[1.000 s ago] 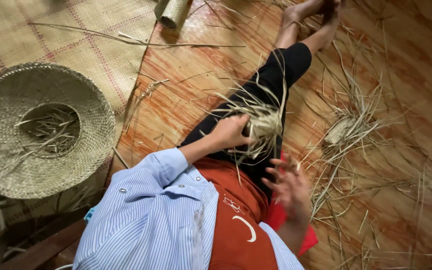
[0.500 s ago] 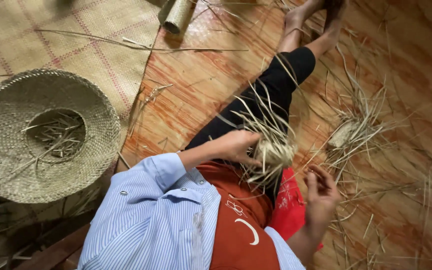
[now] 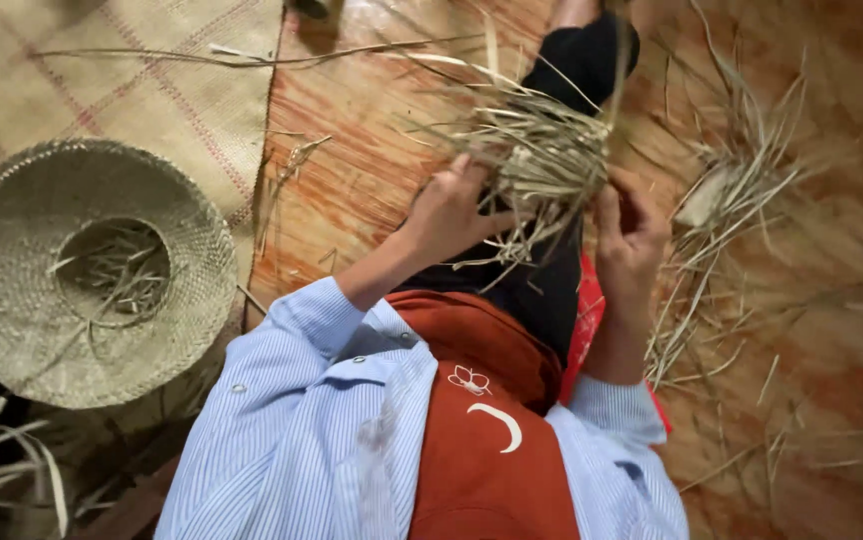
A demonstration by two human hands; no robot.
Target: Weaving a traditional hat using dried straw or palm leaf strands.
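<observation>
A small bundle of dry straw strips [image 3: 544,152] sits over my lap, above my black trouser leg [image 3: 582,60]. My left hand [image 3: 449,212] grips the bundle from the left, thumb pressed into the strips. My right hand [image 3: 630,238] is at the bundle's right side, fingers curled against the straw ends. Both sleeves are blue striped, over an orange apron [image 3: 482,420].
A woven straw hat [image 3: 12,290] lies crown-down at the left with loose strips inside. A woven mat [image 3: 102,80] covers the upper left floor. Loose straw [image 3: 732,200] is scattered on the orange floor at the right. A red cloth [image 3: 584,325] lies under my right forearm.
My right hand has risen from beside my lap to the bundle's right side. The left hand has kept its grip and the bundle has come closer.
</observation>
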